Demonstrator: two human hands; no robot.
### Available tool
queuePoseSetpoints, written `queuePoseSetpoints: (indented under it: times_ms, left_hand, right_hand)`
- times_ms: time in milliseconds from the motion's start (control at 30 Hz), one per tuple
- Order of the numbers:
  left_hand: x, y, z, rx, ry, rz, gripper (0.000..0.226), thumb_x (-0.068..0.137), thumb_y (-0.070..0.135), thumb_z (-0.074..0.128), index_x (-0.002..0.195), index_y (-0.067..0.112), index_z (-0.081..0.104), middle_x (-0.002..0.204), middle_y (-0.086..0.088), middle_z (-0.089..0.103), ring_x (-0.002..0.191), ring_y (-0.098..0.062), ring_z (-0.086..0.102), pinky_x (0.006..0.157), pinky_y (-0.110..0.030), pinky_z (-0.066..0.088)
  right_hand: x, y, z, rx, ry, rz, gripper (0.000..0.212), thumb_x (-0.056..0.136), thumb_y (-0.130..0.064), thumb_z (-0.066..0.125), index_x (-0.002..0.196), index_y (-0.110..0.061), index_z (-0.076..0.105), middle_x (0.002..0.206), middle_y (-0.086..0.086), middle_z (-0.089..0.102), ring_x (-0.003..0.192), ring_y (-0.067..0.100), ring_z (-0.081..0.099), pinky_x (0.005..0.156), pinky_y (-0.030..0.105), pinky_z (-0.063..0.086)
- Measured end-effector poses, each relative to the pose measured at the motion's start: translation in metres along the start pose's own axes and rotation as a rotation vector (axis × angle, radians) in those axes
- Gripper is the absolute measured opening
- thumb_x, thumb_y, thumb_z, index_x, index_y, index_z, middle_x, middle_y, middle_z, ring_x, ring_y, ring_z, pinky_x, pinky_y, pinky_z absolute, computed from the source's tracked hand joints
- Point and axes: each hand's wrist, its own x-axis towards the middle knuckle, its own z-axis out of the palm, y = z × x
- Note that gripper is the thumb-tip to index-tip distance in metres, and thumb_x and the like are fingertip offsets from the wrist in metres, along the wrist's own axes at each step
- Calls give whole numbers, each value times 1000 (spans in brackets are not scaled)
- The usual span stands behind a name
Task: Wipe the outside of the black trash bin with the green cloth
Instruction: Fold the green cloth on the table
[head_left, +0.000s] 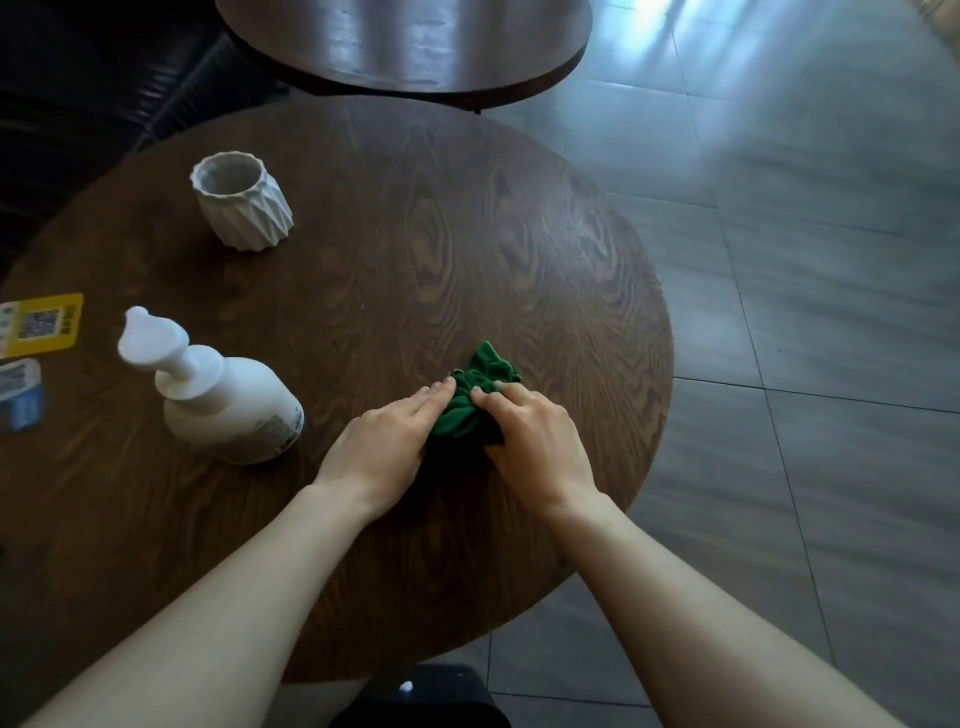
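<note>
The green cloth (475, 397) lies bunched up on the round dark wooden table (395, 244), right of its middle. My left hand (387, 441) rests against the cloth's left side with its fingers straight. My right hand (535, 439) grips the cloth from the right, its fingers curled into the folds. The black trash bin cannot be made out for certain; a dark shape (436, 696) shows under the table's near edge.
A white pump bottle (228, 395) stands left of my hands. A white ribbed ceramic cup (241, 200) sits at the far left. Yellow and blue stickers (44, 325) lie at the left edge. A second round table (405, 47) stands behind. Grey tiled floor (805, 312) lies to the right.
</note>
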Motion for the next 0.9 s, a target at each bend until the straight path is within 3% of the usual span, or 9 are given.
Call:
queuePoseSetpoints:
  times_ms: [300,767,900]
  left_hand:
    - [-29,30,-43,-62,63,-32,75,86,-3,60,151,29,43,148,8,55,132,-19,57,109,-39,48]
    - [-94,96,-183,-105,188,6,69,87,-1,62,147,33,50,145,12,58,133,-12,56,111,-30,44]
    - [-125,121,-238,-107,241,51,65,87,1,64,143,32,54,141,12,62,128,-15,61,106,-33,49]
  right_hand:
    - [-25,-22,-39,-41,37,-2,52,99,-14,64,149,-23,53,135,-1,60,115,21,61,91,39,56]
    - [-76,-106,-170,-80,173,-10,49,98,-15,64,146,-25,56,138,-3,60,118,21,61,92,38,57]
    - [-102,-145,-219,-97,241,-19,50,96,-14,64,144,-25,57,138,-3,61,118,21,61,90,37,57]
